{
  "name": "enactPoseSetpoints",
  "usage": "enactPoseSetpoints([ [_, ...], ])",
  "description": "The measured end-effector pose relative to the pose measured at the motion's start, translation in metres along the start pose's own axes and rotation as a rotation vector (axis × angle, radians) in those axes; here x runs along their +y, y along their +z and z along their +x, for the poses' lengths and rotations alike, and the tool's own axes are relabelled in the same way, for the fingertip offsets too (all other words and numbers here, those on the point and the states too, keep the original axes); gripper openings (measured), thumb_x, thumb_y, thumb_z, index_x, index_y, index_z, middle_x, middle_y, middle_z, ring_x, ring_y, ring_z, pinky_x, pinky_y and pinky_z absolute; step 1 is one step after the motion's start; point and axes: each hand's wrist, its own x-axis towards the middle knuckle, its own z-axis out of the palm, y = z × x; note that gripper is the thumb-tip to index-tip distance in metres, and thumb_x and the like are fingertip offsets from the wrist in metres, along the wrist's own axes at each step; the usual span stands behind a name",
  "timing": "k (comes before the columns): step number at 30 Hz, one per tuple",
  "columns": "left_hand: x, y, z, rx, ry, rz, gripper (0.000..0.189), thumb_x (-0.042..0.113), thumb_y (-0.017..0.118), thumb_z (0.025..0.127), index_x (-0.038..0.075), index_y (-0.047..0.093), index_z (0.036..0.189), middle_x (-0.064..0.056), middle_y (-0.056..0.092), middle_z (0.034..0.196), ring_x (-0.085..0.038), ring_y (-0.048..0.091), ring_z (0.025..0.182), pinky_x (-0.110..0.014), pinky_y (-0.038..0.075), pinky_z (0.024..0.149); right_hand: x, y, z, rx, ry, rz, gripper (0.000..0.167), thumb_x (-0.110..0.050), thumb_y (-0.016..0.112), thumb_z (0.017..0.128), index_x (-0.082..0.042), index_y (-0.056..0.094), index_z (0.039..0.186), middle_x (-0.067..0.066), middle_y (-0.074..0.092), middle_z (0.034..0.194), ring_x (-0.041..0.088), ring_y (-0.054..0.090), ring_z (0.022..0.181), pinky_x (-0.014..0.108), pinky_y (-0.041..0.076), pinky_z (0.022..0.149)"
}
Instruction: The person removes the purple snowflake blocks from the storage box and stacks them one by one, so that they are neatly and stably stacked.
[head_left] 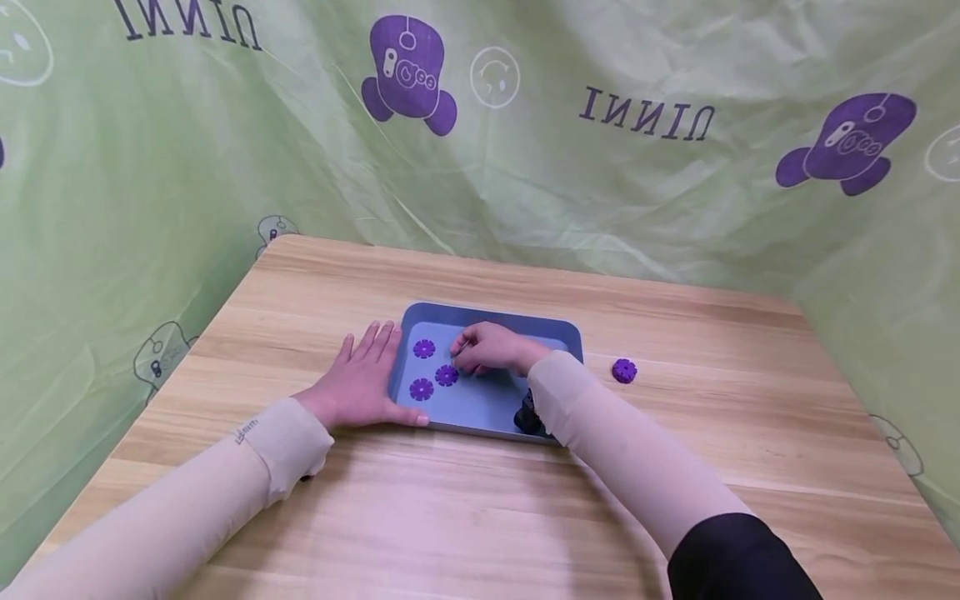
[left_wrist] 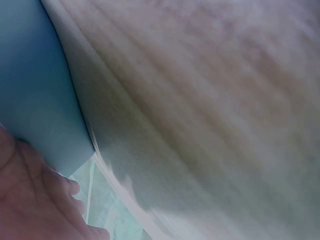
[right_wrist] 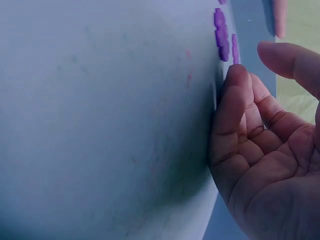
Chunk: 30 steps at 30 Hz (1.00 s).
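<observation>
A shallow blue-grey tray (head_left: 472, 408) lies on the table with three purple notched plastic discs (head_left: 422, 389) flat in its left part. My left hand (head_left: 360, 383) rests against the tray's left side, fingers straight, its thumb along the front rim. In the left wrist view, that palm (left_wrist: 35, 195) lies beside the tray wall (left_wrist: 40, 90). My right hand (head_left: 491, 348) is over the middle of the tray, just right of the discs. In the right wrist view, its fingers (right_wrist: 230, 115) are loosely bent near the tray floor, the thumb stands apart, and nothing shows between them.
To the right of the tray, more purple discs (head_left: 624, 371) sit in a small pile on the wooden table (head_left: 450, 517). A black wrist device (head_left: 528, 415) hangs under the right sleeve. Behind the table hangs a green printed cloth (head_left: 525, 183).
</observation>
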Motion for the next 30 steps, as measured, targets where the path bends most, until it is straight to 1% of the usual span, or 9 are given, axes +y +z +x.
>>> enactPoseSetpoints([
  [3, 0.0, 0.0001, 0.0014, -0.002, 0.0, 0.006, 0.144, 0.084, 0.07, 0.071, -0.008, 0.006, 0.162, -0.028, 0.004, 0.169, -0.044, -0.003, 0.156, -0.065, -0.002, 0.121, -0.0001, 0.001, 0.0008, -0.007, -0.009, -0.061, 0.021, -0.007, 0.074, 0.091, -0.002, 0.067, 0.11, 0.002, 0.066, 0.082, 0.012, 0.058, 0.074, 0.024, 0.053, 0.069],
  [5, 0.0001, -0.0001, 0.0017, -0.001, 0.002, 0.007, 0.144, 0.084, 0.07, 0.071, -0.008, 0.006, 0.162, -0.028, 0.005, 0.169, -0.044, -0.002, 0.156, -0.065, -0.002, 0.121, 0.0, 0.0016, 0.002, -0.011, -0.028, -0.147, 0.024, -0.008, 0.077, 0.089, -0.004, 0.068, 0.112, 0.001, 0.065, 0.08, 0.011, 0.056, 0.071, 0.022, 0.049, 0.066],
  [9, 0.0004, -0.0004, 0.0015, -0.002, 0.005, 0.012, 0.145, 0.085, 0.07, 0.072, -0.009, 0.006, 0.161, -0.029, 0.005, 0.169, -0.045, -0.001, 0.155, -0.065, -0.001, 0.121, -0.0019, 0.0046, 0.0049, -0.028, -0.087, -0.355, 0.028, -0.01, 0.081, 0.088, -0.007, 0.069, 0.114, -0.002, 0.061, 0.075, 0.009, 0.052, 0.065, 0.022, 0.042, 0.062],
  [12, 0.0002, -0.0003, 0.0016, -0.003, 0.003, 0.014, 0.144, 0.084, 0.07, 0.072, -0.009, 0.005, 0.161, -0.029, 0.005, 0.168, -0.045, -0.001, 0.155, -0.065, -0.001, 0.121, -0.0031, 0.0069, 0.0061, -0.03, -0.113, -0.423, 0.025, -0.009, 0.081, 0.088, -0.009, 0.069, 0.11, -0.002, 0.058, 0.075, 0.009, 0.051, 0.064, 0.022, 0.041, 0.062],
  [16, -0.0001, -0.0001, 0.0017, -0.011, 0.0, 0.003, 0.144, 0.083, 0.07, 0.073, -0.009, 0.005, 0.161, -0.029, 0.005, 0.168, -0.045, -0.002, 0.155, -0.066, -0.002, 0.121, -0.0025, 0.008, 0.0069, -0.017, -0.127, -0.426, 0.021, -0.006, 0.082, 0.086, -0.01, 0.067, 0.099, -0.002, 0.057, 0.076, 0.009, 0.051, 0.067, 0.022, 0.041, 0.064],
  [20, 0.0006, -0.0014, 0.0005, -0.018, -0.003, -0.005, 0.143, 0.083, 0.07, 0.073, -0.009, 0.005, 0.161, -0.029, 0.005, 0.168, -0.045, -0.003, 0.155, -0.066, -0.002, 0.121, -0.0012, 0.0072, 0.0062, 0.014, -0.137, -0.407, 0.022, -0.008, 0.082, 0.087, -0.011, 0.061, 0.093, -0.002, 0.057, 0.078, 0.011, 0.052, 0.07, 0.023, 0.042, 0.066],
  [22, 0.0008, -0.0022, 0.0001, -0.017, -0.003, -0.004, 0.143, 0.083, 0.07, 0.073, -0.009, 0.005, 0.161, -0.029, 0.006, 0.168, -0.045, -0.003, 0.155, -0.066, -0.002, 0.121, -0.0003, 0.0058, 0.0053, 0.027, -0.138, -0.382, 0.019, -0.008, 0.079, 0.09, -0.011, 0.061, 0.093, -0.001, 0.058, 0.078, 0.012, 0.053, 0.07, 0.024, 0.043, 0.065],
  [28, 0.0015, -0.0021, -0.0001, -0.018, -0.004, -0.012, 0.144, 0.083, 0.071, 0.072, -0.01, 0.005, 0.161, -0.03, 0.006, 0.168, -0.045, -0.003, 0.155, -0.065, -0.002, 0.121, 0.0033, 0.0008, 0.0007, 0.025, -0.105, -0.231, 0.004, -0.004, 0.068, 0.097, -0.004, 0.065, 0.099, 0.003, 0.064, 0.081, 0.013, 0.057, 0.069, 0.024, 0.051, 0.066],
  [30, 0.0018, -0.0022, -0.0008, -0.021, -0.008, -0.016, 0.144, 0.083, 0.071, 0.072, -0.009, 0.004, 0.161, -0.029, 0.005, 0.168, -0.045, -0.004, 0.155, -0.065, -0.003, 0.121, 0.0042, -0.001, -0.0019, 0.023, -0.093, -0.196, 0.004, -0.005, 0.067, 0.098, -0.002, 0.065, 0.101, 0.004, 0.064, 0.083, 0.013, 0.058, 0.07, 0.024, 0.053, 0.068],
])
